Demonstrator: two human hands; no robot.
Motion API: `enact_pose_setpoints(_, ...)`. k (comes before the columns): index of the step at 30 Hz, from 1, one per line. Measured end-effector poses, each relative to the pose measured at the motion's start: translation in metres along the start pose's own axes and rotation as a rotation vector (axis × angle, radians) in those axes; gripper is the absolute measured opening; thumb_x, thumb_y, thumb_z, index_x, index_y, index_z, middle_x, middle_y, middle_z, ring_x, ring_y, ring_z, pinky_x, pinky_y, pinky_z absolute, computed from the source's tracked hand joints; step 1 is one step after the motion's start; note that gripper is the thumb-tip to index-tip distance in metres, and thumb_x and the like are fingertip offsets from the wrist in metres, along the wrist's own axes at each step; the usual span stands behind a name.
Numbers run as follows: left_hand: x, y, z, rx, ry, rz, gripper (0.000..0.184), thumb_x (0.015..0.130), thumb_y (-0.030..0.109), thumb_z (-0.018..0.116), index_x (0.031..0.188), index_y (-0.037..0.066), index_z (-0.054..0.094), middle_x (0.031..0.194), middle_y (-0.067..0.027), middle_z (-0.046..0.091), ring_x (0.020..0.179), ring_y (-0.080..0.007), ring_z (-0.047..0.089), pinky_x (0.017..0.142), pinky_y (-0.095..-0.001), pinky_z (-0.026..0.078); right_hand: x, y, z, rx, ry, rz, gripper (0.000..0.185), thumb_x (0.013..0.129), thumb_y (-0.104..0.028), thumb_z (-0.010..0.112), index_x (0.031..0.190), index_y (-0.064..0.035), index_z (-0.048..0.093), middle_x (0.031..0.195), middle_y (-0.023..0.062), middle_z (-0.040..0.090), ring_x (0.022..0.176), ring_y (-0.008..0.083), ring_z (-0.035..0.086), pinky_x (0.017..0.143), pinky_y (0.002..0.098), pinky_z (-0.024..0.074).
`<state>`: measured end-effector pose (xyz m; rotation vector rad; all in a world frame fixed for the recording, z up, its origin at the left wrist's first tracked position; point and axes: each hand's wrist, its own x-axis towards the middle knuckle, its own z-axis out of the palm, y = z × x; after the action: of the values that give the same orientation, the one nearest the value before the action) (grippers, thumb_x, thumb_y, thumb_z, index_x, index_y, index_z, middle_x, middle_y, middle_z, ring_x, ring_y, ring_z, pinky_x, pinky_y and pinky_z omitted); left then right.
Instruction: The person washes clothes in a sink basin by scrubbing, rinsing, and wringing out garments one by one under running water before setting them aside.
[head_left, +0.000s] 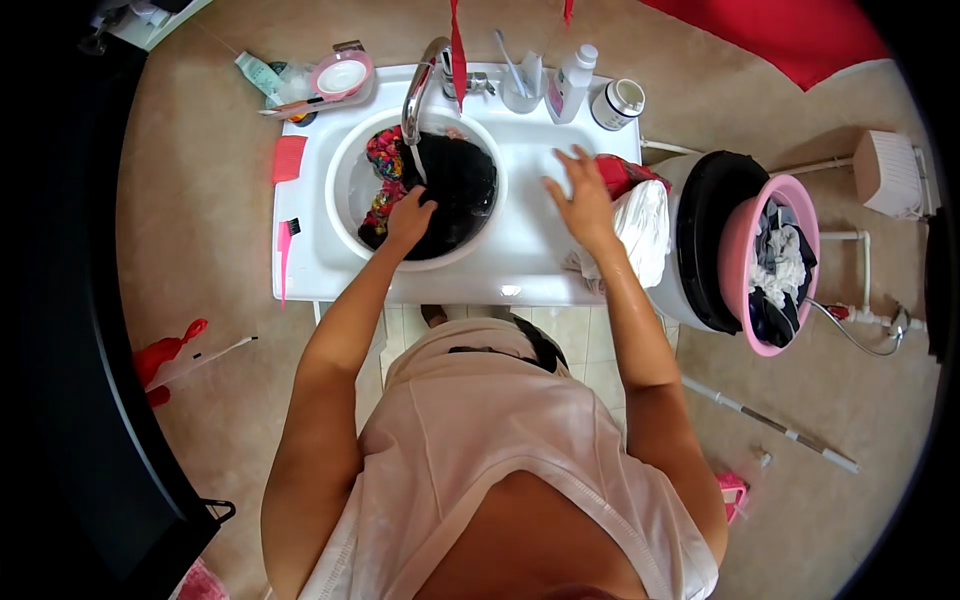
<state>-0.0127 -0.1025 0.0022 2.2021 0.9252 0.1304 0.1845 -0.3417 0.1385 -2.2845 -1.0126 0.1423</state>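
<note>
Under the running faucet [412, 105], a round white basin [338, 225] in the sink holds water, a soaked black garment [455, 185] and a colourful floral cloth [385, 155]. My left hand [408, 220] reaches into the basin, its fingers curled into the black garment; their tips are partly hidden. My right hand [582, 198] is raised over the right side of the sink, fingers spread and nothing in them. Close beside it lie a folded white cloth [640, 235] and a red cloth [622, 175] on the sink's right edge.
On the sink's [535, 270] back ledge stand a toothbrush cup [522, 92], a white bottle [572, 85] and a jar [618, 104]. To the right, a pink basin [735, 265] of clothes rests against a black-rimmed drum [705, 240]. A pink brush [285, 255] lies at the left edge.
</note>
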Motion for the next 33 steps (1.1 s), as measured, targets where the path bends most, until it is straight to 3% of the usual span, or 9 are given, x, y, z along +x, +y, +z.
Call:
enact_pose_setpoints(5, -0.032, 0.007, -0.063, -0.429, 0.083, -0.141, 0.025, 0.083, 0.022, 0.065, 0.09, -0.002, 0.063, 0.077, -0.0152, 0.065, 0.071, -0.0243, 0.06, 0.07, -0.0354, 0.046, 0.063, -0.003, 0.072, 0.356, -0.096, 0.03, 0.067, 0.088, -0.031, 0.063, 0.142, 0.0003, 0.037, 0.145, 0.0259, 0.037, 0.133, 0.0386, 0.038, 0.11, 0.0404, 0.032)
enact_pose_setpoints(10, -0.064, 0.027, -0.101, -0.545, 0.286, -0.095, 0.027, 0.087, 0.02, 0.067, 0.074, -0.002, 0.058, 0.059, 0.0009, 0.046, 0.058, -0.0067, 0.037, 0.052, -0.0262, 0.03, 0.12, -0.002, 0.123, 0.68, -0.107, 0.176, 0.078, 0.09, -0.035, 0.061, 0.149, 0.0, 0.024, 0.155, 0.0207, 0.022, 0.143, 0.0304, 0.023, 0.114, 0.0344, 0.0228)
enact_pose_setpoints(13, -0.079, 0.038, -0.115, -0.447, 0.347, -0.058, 0.03, 0.087, 0.023, 0.068, 0.072, -0.001, 0.057, 0.059, 0.0027, 0.044, 0.058, -0.0062, 0.034, 0.051, -0.0269, 0.028, 0.123, -0.02, 0.133, 0.762, -0.13, 0.194, 0.074, 0.092, -0.033, 0.059, 0.149, -0.0009, 0.024, 0.157, 0.0194, 0.017, 0.145, 0.0291, 0.019, 0.115, 0.0336, 0.0198)
enact_pose_setpoints(17, -0.071, 0.037, -0.117, -0.089, 0.446, -0.104, 0.025, 0.085, 0.024, 0.07, 0.083, 0.001, 0.063, 0.064, -0.0078, 0.061, 0.055, -0.0195, 0.055, 0.052, -0.0316, 0.04, 0.121, -0.016, 0.146, 0.59, -0.089, 0.029, 0.063, 0.094, -0.031, 0.056, 0.142, 0.0023, 0.036, 0.154, 0.0258, 0.018, 0.141, 0.0369, 0.025, 0.113, 0.0369, 0.0251)
enact_pose_setpoints(19, -0.051, 0.022, -0.105, 0.064, 0.564, 0.186, 0.032, 0.079, 0.025, 0.074, 0.104, 0.007, 0.065, 0.096, -0.0168, 0.067, 0.084, -0.0352, 0.064, 0.073, -0.0362, 0.05, 0.117, -0.018, 0.148, 0.475, -0.014, -0.089, 0.057, 0.094, -0.026, 0.056, 0.138, 0.0054, 0.038, 0.149, 0.0286, 0.027, 0.137, 0.0398, 0.03, 0.112, 0.0389, 0.028)
enact_pose_setpoints(21, -0.039, 0.02, -0.088, 0.228, 0.409, 0.142, 0.055, 0.076, 0.033, 0.076, 0.124, 0.015, 0.059, 0.132, -0.0221, 0.051, 0.114, -0.0384, 0.054, 0.087, -0.0455, 0.047, 0.11, -0.018, 0.154, 0.366, 0.102, -0.186, 0.057, 0.093, -0.024, 0.057, 0.138, 0.0066, 0.037, 0.145, 0.0297, 0.033, 0.136, 0.0408, 0.032, 0.112, 0.04, 0.0287)
enact_pose_setpoints(24, -0.021, 0.018, -0.06, 0.513, 0.285, 0.201, 0.083, 0.073, 0.042, 0.076, 0.144, 0.023, 0.039, 0.154, -0.0198, 0.021, 0.135, -0.0425, 0.032, 0.094, -0.061, 0.038, 0.076, -0.033, 0.175, 0.244, 0.191, -0.218, 0.058, 0.09, -0.016, 0.059, 0.14, 0.0008, 0.037, 0.139, 0.0278, 0.042, 0.131, 0.0412, 0.038, 0.108, 0.0455, 0.033)
enact_pose_setpoints(27, -0.002, -0.002, -0.033, 0.572, 0.151, 0.146, 0.095, 0.071, 0.049, 0.075, 0.15, 0.028, 0.025, 0.158, -0.0161, 0.008, 0.141, -0.0417, 0.019, 0.096, -0.0702, 0.03, 0.047, -0.055, 0.19, 0.05, -0.022, -0.2, 0.058, 0.09, -0.018, 0.059, 0.143, -0.0123, 0.037, 0.148, 0.0197, 0.033, 0.133, 0.0385, 0.036, 0.107, 0.0481, 0.0337)
enact_pose_setpoints(33, 0.014, -0.018, -0.023, 0.647, -0.015, 0.131, 0.099, 0.072, 0.045, 0.074, 0.152, 0.023, 0.019, 0.159, -0.0163, 0.006, 0.144, -0.0405, 0.009, 0.106, -0.0679, 0.021, 0.044, -0.037, 0.225, -0.23, -0.222, -0.271, 0.058, 0.095, -0.029, 0.05, 0.148, -0.022, 0.03, 0.155, 0.0122, 0.024, 0.138, 0.0343, 0.03, 0.109, 0.0498, 0.0297)
